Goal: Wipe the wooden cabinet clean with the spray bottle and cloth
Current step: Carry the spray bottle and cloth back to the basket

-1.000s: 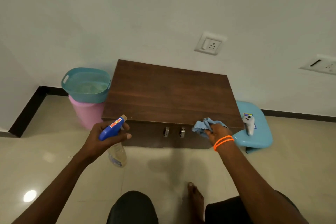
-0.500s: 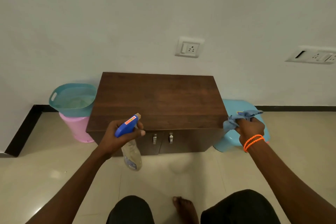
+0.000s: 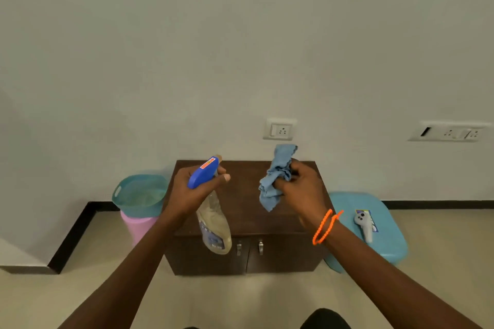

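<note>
Both hands have risen since a moment ago, now held above the wooden cabinet (image 3: 246, 211) standing against the wall. Left hand (image 3: 191, 192) grips the spray bottle (image 3: 211, 218), nozzle pointing away. Right hand (image 3: 302, 189) clutches a bunched blue cloth (image 3: 275, 181). Aimed this high, spray could likely overshoot onto the wall socket (image 3: 279, 129).

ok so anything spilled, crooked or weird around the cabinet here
Nothing stands out. The wooden cabinet has both doors shut, with no spill showing. The left hand holds the spray bottle, and the right hand holds the bunched cloth.
</note>
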